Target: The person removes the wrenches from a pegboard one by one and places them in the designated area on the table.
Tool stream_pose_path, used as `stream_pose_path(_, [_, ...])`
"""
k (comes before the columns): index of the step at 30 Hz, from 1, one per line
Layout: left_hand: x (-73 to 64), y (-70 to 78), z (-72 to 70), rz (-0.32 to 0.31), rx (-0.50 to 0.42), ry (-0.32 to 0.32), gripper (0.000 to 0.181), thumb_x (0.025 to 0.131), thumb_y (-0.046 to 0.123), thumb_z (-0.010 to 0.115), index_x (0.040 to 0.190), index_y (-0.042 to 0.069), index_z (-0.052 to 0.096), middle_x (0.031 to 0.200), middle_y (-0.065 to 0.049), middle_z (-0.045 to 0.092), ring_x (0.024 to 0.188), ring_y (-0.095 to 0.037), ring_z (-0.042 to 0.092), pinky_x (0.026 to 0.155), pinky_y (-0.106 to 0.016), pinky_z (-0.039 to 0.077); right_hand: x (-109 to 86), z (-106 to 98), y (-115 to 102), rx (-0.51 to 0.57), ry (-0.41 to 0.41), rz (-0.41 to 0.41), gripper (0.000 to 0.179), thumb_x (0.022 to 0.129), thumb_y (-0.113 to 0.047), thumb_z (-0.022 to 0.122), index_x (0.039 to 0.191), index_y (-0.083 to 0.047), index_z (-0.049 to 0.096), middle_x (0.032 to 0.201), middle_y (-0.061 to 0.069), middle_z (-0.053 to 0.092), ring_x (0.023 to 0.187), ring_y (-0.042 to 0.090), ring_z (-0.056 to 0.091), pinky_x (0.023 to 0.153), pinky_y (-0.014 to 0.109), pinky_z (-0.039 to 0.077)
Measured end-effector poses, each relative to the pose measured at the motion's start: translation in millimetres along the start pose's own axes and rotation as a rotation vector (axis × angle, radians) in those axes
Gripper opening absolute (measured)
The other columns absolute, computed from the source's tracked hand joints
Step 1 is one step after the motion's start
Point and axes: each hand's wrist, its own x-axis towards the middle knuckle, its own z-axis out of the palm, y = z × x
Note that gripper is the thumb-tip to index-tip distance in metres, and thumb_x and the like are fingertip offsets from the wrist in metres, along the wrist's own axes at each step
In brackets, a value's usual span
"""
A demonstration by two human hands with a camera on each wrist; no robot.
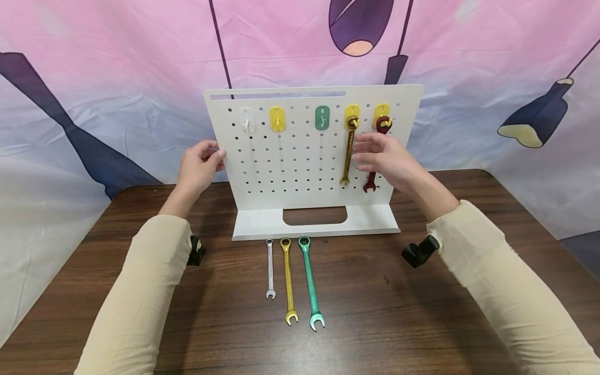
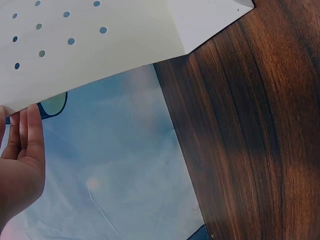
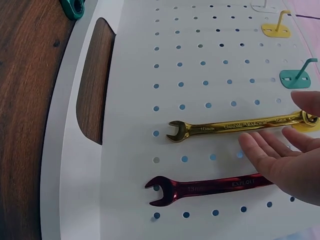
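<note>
My left hand (image 1: 199, 165) grips the left edge of a white pegboard (image 1: 300, 161), its thumb at the front and its other fingers behind. My right hand (image 1: 385, 157) is before the board's right side, fingers extended beside a gold combination wrench (image 1: 349, 156). That wrench hangs from a yellow hook (image 1: 352, 110). Beside it a red combination wrench (image 1: 370, 181) hangs from another yellow hook (image 1: 381, 110), partly hidden by the right hand. In the right wrist view the fingertips lie right by the gold wrench's shaft (image 3: 235, 125), with nothing gripped.
The board also bears a white hook (image 1: 247, 121), a yellow hook (image 1: 277, 120) and a green hook (image 1: 322, 119), all without wrenches. On the wooden table (image 1: 375, 312), before the board, lie a small silver wrench (image 1: 270, 268), a gold wrench (image 1: 288, 281) and a green wrench (image 1: 310, 281).
</note>
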Motion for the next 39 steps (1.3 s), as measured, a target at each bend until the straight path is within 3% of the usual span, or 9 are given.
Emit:
stream_pose_path(24, [0.2,-0.1,0.0,0.009,-0.001,0.0,0.03,0.096,0.025,0.047,0.111,0.001,0.054,0.103,-0.02,0.059,0.092,-0.031,0.059,0.082,-0.032,0.054,-1.1,1.4,1.6,0.005,-0.001,-0.019,0.046,0.093,0.001,0.048,0.136,0.004,0.032,0.124,0.02,0.042,0.112,0.028,0.048,0.095,0.038,0.046])
stream_pose_path(39, [1.5,-3.5,0.7,0.017,-0.014,0.004,0.029,0.095,0.025,0.048,0.111,0.001,0.054,0.104,-0.019,0.059,0.092,-0.03,0.059,0.083,-0.035,0.053,-2.6,1.7,2.5,0.026,0.036,-0.01,0.028,0.092,0.0,0.05,0.117,0.007,0.042,0.102,0.013,0.051,0.094,0.024,0.053,0.083,0.036,0.053])
